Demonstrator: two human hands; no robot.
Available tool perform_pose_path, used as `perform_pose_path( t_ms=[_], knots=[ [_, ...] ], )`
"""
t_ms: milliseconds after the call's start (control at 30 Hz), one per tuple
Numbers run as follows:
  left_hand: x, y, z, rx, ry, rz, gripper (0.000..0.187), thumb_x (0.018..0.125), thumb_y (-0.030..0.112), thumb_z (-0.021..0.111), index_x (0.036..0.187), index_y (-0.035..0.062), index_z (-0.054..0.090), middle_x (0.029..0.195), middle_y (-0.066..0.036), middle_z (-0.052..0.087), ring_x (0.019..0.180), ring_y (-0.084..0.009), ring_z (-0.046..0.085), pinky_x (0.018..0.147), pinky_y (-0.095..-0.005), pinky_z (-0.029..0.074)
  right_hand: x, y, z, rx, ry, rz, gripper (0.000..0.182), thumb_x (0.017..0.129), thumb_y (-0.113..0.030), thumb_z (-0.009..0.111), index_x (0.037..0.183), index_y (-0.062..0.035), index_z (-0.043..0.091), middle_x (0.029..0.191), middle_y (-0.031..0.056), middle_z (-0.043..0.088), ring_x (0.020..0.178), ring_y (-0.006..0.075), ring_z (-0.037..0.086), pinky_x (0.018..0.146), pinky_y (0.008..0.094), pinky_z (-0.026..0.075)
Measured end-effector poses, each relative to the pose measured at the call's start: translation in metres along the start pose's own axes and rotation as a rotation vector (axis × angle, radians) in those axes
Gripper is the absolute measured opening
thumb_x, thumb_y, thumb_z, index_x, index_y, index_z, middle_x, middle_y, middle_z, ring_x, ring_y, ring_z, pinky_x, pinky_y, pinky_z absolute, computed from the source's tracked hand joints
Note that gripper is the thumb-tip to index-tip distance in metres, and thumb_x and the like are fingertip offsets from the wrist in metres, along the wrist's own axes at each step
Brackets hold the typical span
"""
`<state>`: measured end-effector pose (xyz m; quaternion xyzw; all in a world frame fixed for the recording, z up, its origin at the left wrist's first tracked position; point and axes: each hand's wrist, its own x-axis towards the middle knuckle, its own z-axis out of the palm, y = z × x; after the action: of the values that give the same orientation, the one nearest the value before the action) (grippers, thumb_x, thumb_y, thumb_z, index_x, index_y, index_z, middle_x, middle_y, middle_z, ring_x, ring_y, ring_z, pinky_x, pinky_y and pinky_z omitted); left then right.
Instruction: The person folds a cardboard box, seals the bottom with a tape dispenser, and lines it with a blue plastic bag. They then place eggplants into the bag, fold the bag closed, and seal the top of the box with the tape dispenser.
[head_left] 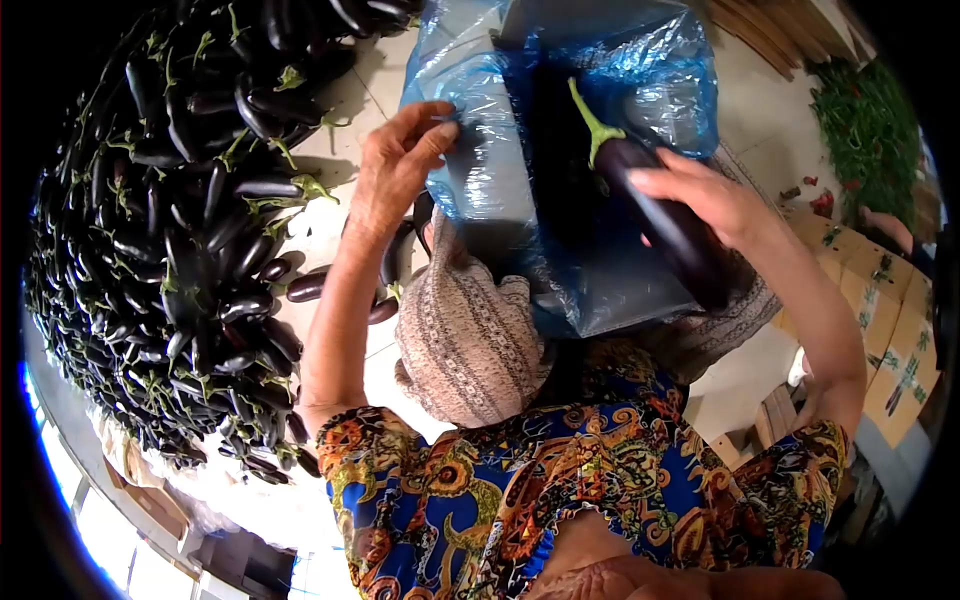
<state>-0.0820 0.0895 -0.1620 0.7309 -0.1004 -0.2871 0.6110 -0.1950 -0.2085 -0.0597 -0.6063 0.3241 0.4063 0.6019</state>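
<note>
My right hand (705,195) is wrapped round a large dark eggplant (660,215) with a green stem. The eggplant is held at a slant over the opening of a box lined with a blue plastic bag (480,130), its stem end pointing up and to the left. At the box's left side, my left hand (405,160) has thumb and fingers pinched together on the edge of the blue plastic. The inside of the box is dark, and its contents are hard to make out.
A big heap of eggplants (170,250) covers the floor at left, with a few loose eggplants (305,287) near my knee. At right are cardboard boxes (880,310), a pile of green peppers (865,130), and another person's hand (888,228). Wooden boards (770,35) lie behind.
</note>
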Motion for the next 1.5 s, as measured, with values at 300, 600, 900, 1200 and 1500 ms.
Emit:
perform_pose_path(
  t_ms=[300, 600, 900, 1200, 1500],
  knots=[
    [-0.04, -0.096, -0.03, -0.187, 0.404, -0.177, 0.024, 0.091, 0.013, 0.063, 0.11, -0.0002, 0.064, 0.086, -0.005, 0.067, 0.078, -0.0119, 0.063, 0.071, -0.0266, 0.052, 0.154, 0.087, -0.029, -0.08, 0.068, -0.135, 0.069, 0.095, -0.039, 0.056, 0.146, 0.0009, 0.032, 0.158, 0.0205, 0.007, 0.147, 0.0224, 0.005, 0.117, 0.0315, 0.007],
    [-0.02, -0.176, -0.146, 1.051, 0.723, 0.184, 0.04, 0.071, -0.005, 0.053, 0.109, 0.0038, 0.061, 0.109, -0.015, 0.058, 0.1, -0.0362, 0.051, 0.088, -0.0438, 0.044, 0.118, 0.103, -0.015, -0.668, 0.363, -0.213, 0.075, 0.098, -0.05, 0.039, 0.15, -0.0004, 0.019, 0.157, 0.0183, 0.018, 0.146, 0.0288, 0.015, 0.118, 0.0347, 0.013],
    [0.071, -0.18, -0.153, 0.716, 0.976, 0.047, 0.042, 0.076, 0.032, 0.068, 0.103, 0.001, 0.063, 0.086, -0.016, 0.066, 0.084, -0.037, 0.062, 0.079, -0.0451, 0.049, 0.119, 0.121, 0.006, -0.417, 0.516, -0.229, 0.066, 0.1, -0.037, 0.045, 0.151, -0.0064, 0.016, 0.155, 0.0132, 0.024, 0.142, 0.0253, 0.022, 0.116, 0.0344, 0.016],
    [0.098, -0.156, -0.119, -0.695, 0.812, -0.06, 0.036, 0.078, 0.016, 0.079, 0.103, 0.0108, 0.055, 0.094, -0.002, 0.063, 0.074, -0.0111, 0.058, 0.061, -0.0266, 0.048, 0.094, 0.143, 0.003, -1.071, 0.298, 0.119, 0.056, 0.099, -0.027, 0.038, 0.148, -0.0033, 0.023, 0.155, 0.0102, 0.026, 0.132, 0.0247, 0.038, 0.114, 0.0355, 0.025],
    [-0.005, 0.044, -0.032, -0.012, 0.191, 0.427, 0.046, 0.071, 0.012, 0.082, 0.114, 0.0095, 0.068, 0.117, -0.01, 0.059, 0.105, -0.0198, 0.061, 0.082, -0.032, 0.054, 0.052, 0.089, 0.028, -0.869, 0.073, 0.132, 0.087, 0.092, -0.034, 0.053, 0.147, 0.0104, 0.001, 0.147, 0.0358, 0.023, 0.134, 0.0435, 0.035, 0.111, 0.0388, 0.032]
  ],
)
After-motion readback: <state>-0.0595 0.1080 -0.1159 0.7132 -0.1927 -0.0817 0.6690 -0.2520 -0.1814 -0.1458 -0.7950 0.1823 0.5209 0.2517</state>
